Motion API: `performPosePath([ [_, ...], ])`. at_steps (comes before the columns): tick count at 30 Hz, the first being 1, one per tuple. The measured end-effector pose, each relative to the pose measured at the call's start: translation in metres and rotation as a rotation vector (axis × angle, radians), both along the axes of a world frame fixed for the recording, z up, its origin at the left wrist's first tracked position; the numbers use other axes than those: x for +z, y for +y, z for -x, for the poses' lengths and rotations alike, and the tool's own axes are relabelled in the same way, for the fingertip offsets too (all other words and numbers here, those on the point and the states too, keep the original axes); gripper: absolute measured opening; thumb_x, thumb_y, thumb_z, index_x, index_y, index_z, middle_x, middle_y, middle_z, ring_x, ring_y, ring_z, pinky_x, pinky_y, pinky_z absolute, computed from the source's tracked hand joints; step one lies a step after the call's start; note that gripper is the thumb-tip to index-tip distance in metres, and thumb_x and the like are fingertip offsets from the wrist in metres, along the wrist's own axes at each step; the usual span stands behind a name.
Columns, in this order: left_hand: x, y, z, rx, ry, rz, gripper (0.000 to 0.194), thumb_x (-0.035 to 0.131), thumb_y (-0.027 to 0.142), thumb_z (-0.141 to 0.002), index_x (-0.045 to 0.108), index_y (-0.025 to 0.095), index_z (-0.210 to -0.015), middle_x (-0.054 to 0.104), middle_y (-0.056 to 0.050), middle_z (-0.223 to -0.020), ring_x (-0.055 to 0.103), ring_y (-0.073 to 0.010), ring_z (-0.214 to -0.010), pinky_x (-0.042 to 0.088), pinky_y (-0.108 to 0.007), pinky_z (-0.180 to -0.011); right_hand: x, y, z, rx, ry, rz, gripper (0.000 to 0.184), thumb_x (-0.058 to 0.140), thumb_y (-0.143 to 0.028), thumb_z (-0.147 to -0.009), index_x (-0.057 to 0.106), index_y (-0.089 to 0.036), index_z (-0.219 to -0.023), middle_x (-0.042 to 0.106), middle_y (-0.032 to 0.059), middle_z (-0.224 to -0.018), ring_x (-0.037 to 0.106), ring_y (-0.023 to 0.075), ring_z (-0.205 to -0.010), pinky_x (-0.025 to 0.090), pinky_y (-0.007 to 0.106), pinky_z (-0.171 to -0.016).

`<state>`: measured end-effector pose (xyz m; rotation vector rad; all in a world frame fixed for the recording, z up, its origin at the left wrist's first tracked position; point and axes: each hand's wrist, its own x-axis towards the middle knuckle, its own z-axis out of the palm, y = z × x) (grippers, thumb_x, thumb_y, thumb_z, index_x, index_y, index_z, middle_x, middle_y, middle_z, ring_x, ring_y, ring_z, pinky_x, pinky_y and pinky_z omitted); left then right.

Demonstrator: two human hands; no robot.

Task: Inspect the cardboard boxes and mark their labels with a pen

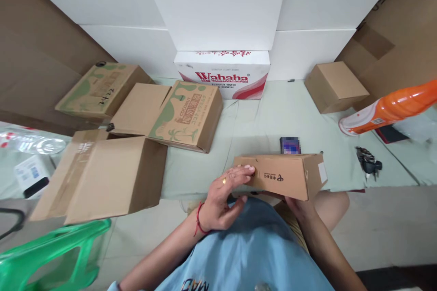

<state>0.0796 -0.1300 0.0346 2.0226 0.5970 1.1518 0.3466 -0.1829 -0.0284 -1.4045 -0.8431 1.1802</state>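
The small brown box (276,175) is at the near edge of the table (252,122), above the person's lap, held between 2 hands. The left hand (227,195) (ring on a finger, red string at the wrist) rests its fingers on the left end of the box, with its thumb spread apart below, so its grasp is wide. The right hand (302,209) supports the box from underneath near its right end; its fingers are hidden, so I cannot tell how tightly they close. A dark packet (290,145) lies just behind the box. Farther right are keys (369,163) and an orange bottle (392,108). At left, 3 larger cartons (187,116) sit close together, near a green stool (80,241).
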Motion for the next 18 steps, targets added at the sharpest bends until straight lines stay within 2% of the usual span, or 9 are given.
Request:
performPosePath([
  [3, -0.013, -0.003, -0.005, 0.136, 0.022, -0.020, 0.071, 0.076, 0.020, -0.097, 0.049, 0.026, -0.163, 0.059, -0.019, -0.164, 0.057, -0.0324, -0.155, 0.044, -0.055, -0.131, 0.009, -0.004, -0.002, 0.049, -0.034, 0.031, 0.043, 0.072, -0.070, -0.091, 0.073, -0.027, -0.087, 0.059, -0.0010, -0.056, 0.055, 0.0199, -0.051, 0.050, 0.034, -0.052],
  [5, -0.026, -0.005, -0.003, 0.245, -0.032, 0.115, 0.072, 0.078, 0.028, -0.099, 0.047, 0.028, -0.163, 0.052, -0.018, -0.170, 0.051, -0.0327, -0.159, 0.041, -0.056, -0.132, 0.021, -0.009, -0.005, 0.081, -0.080, 0.041, 0.036, 0.077, -0.060, -0.092, 0.073, -0.025, -0.084, 0.055, -0.0036, -0.051, 0.051, 0.0171, -0.047, 0.048, 0.031, -0.051],
  [6, -0.031, -0.004, 0.000, 0.288, -0.088, 0.223, 0.070, 0.078, 0.032, -0.099, 0.048, 0.030, -0.162, 0.052, -0.017, -0.170, 0.050, -0.0320, -0.159, 0.041, -0.055, -0.132, 0.029, -0.011, -0.006, 0.102, -0.139, 0.030, 0.029, 0.077, -0.054, -0.094, 0.077, -0.025, -0.092, 0.060, -0.0029, -0.055, 0.054, 0.0169, -0.049, 0.049, 0.031, -0.053],
  [7, -0.037, -0.002, 0.003, 0.320, -0.154, 0.347, 0.066, 0.078, 0.036, -0.100, 0.049, 0.031, -0.159, 0.053, -0.015, -0.169, 0.051, -0.0309, -0.159, 0.042, -0.053, -0.132, 0.037, -0.013, -0.007, 0.135, -0.227, 0.005, 0.025, 0.076, -0.049, -0.097, 0.080, -0.025, -0.105, 0.070, -0.0004, -0.066, 0.060, 0.0176, -0.054, 0.052, 0.031, -0.057],
  [9, -0.045, 0.004, 0.011, 0.352, -0.302, 0.603, 0.061, 0.078, 0.042, -0.098, 0.053, 0.034, -0.153, 0.057, -0.011, -0.165, 0.053, -0.0288, -0.156, 0.042, -0.049, -0.130, 0.053, -0.015, -0.006, 0.236, -0.453, -0.098, 0.035, 0.068, -0.039, -0.103, 0.076, -0.028, -0.136, 0.084, 0.0079, -0.108, 0.076, 0.0220, -0.081, 0.062, 0.036, -0.075],
  [11, -0.050, 0.013, 0.017, 0.358, -0.426, 0.814, 0.059, 0.081, 0.042, -0.093, 0.058, 0.035, -0.146, 0.059, -0.007, -0.162, 0.054, -0.0272, -0.154, 0.044, -0.045, -0.129, 0.065, -0.014, -0.002, 0.343, -0.649, -0.249, 0.047, 0.062, -0.031, -0.107, 0.067, -0.032, -0.153, 0.074, 0.0108, -0.149, 0.078, 0.0280, -0.117, 0.061, 0.045, -0.100],
  [12, -0.053, 0.017, 0.020, 0.360, -0.463, 0.889, 0.058, 0.082, 0.041, -0.090, 0.060, 0.034, -0.144, 0.060, -0.006, -0.161, 0.054, -0.0266, -0.153, 0.045, -0.043, -0.127, 0.069, -0.013, 0.002, 0.385, -0.717, -0.321, 0.051, 0.060, -0.027, -0.107, 0.063, -0.033, -0.158, 0.067, 0.0100, -0.159, 0.074, 0.0295, -0.128, 0.058, 0.048, -0.108],
  [15, -0.058, 0.021, 0.025, 0.353, -0.504, 1.016, 0.051, 0.079, 0.039, -0.089, 0.067, 0.030, -0.137, 0.066, -0.007, -0.153, 0.064, -0.0249, -0.140, 0.053, -0.039, -0.116, 0.070, -0.011, 0.013, 0.451, -0.836, -0.479, 0.065, 0.060, -0.018, -0.105, 0.051, -0.037, -0.167, 0.061, 0.0079, -0.166, 0.070, 0.0292, -0.134, 0.054, 0.052, -0.112],
  [18, -0.059, 0.017, 0.027, 0.337, -0.529, 1.093, 0.042, 0.073, 0.046, -0.093, 0.073, 0.024, -0.128, 0.076, -0.010, -0.137, 0.074, -0.0242, -0.119, 0.061, -0.038, -0.101, 0.067, -0.010, 0.022, 0.437, -0.864, -0.571, 0.077, 0.059, -0.011, -0.103, 0.041, -0.039, -0.172, 0.058, 0.0065, -0.168, 0.063, 0.0283, -0.145, 0.051, 0.053, -0.119],
])
